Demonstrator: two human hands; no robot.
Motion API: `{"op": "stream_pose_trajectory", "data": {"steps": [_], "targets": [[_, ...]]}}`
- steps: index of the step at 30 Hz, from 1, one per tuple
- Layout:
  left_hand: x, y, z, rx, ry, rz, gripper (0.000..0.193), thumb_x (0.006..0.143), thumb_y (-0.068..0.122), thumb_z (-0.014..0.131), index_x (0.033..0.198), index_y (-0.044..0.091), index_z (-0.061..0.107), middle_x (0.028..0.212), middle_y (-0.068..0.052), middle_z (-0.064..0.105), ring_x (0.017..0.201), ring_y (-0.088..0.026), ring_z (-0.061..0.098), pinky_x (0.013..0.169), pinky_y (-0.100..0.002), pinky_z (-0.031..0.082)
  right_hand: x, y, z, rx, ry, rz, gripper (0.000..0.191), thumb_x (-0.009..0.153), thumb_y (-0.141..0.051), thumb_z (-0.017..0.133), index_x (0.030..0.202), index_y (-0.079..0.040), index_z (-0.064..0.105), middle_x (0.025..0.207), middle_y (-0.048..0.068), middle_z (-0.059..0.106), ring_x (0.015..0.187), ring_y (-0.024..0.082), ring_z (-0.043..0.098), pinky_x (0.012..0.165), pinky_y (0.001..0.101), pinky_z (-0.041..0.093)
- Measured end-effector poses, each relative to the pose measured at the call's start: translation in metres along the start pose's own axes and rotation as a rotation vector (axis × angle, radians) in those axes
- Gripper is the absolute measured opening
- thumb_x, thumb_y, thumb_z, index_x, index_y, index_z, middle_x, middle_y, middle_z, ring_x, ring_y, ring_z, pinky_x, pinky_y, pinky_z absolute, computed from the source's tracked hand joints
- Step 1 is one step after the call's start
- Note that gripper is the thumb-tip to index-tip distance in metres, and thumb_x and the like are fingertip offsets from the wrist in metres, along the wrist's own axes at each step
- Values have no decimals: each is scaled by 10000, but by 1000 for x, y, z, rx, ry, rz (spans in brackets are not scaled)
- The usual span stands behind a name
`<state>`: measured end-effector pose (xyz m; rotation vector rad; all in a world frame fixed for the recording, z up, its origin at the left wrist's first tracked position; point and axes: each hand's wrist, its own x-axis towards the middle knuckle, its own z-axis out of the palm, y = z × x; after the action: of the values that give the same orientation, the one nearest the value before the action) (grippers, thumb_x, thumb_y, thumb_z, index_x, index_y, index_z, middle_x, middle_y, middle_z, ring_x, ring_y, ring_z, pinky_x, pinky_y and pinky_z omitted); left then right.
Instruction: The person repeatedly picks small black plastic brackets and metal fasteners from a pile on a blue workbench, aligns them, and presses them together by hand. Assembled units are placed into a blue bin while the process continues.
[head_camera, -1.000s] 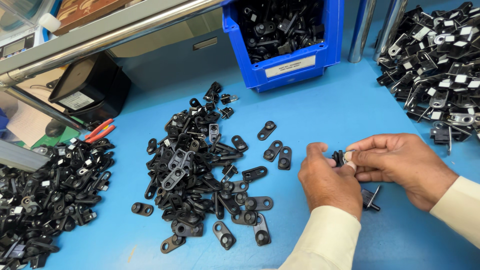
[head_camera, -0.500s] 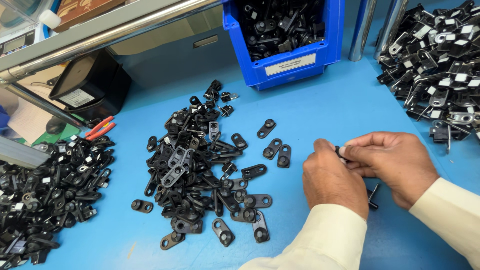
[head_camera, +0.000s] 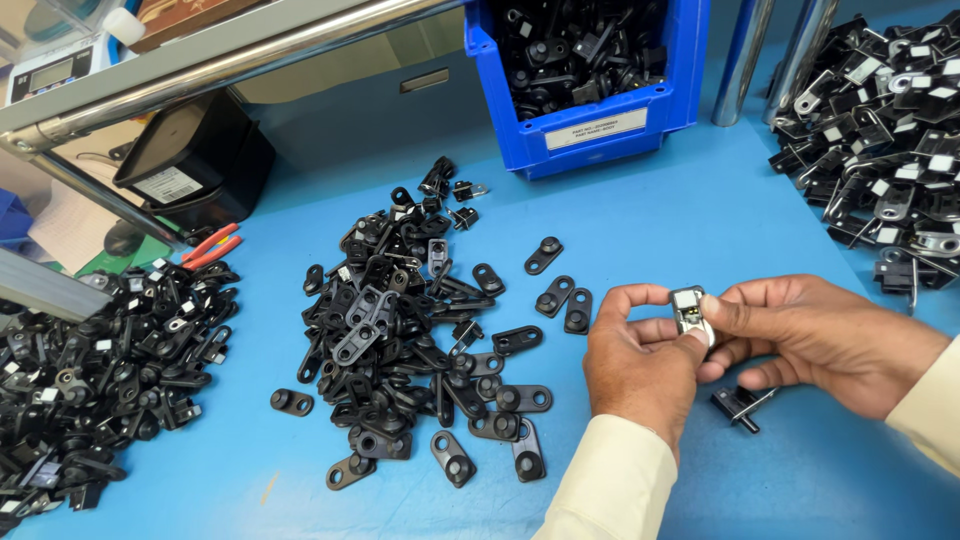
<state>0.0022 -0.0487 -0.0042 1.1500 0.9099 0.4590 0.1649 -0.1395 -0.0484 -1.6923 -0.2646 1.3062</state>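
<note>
Blue bench matting forms the work surface, with a metal rail and shelf at its far edge. At the near right, a small metal clip part is pinched between both hands: the left hand is closed on its lower end with thumb and fingers, and the right hand is closed on its upper right side with thumb and forefinger. The part is held just above the matting, its long axis roughly upright and tilted slightly away — both hands touch it, neither nearer. Below the right hand a black bracket lies flat on the matting, apart from the fingers. Left of the clip part, a central heap of black plates is spread, within closer reach of the left hand. Beyond the clip part stands a blue bin of black parts; to its far right — a pile of labelled assemblies.
</note>
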Motion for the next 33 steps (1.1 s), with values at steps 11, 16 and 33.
{"op": "stream_pose_trajectory", "data": {"steps": [11,16,33], "targets": [[5,5,-16,73,-134,-27,398,826,-7,743,1180,83,585,915,-94,709,706,-118,706,586,-229,599,12,-7,-6,71,-64,78,248,925,-254,728,998,-19,760,799,80,714,631,114,628,559,249,543],[5,8,-18,138,-152,42,370,833,-9,753,1147,56,567,887,-90,694,717,-114,701,577,-233,610,11,-10,0,68,-19,42,220,907,-237,735,900,-19,702,743,45,682,586,98,570,547,231,504],[-6,8,-19,286,42,87,380,843,-35,722,1179,128,653,772,-52,659,631,-114,680,517,-268,603,-35,12,54,-617,486,-539,185,949,-195,660,1038,-67,759,877,45,724,722,157,726,643,312,630]]}}
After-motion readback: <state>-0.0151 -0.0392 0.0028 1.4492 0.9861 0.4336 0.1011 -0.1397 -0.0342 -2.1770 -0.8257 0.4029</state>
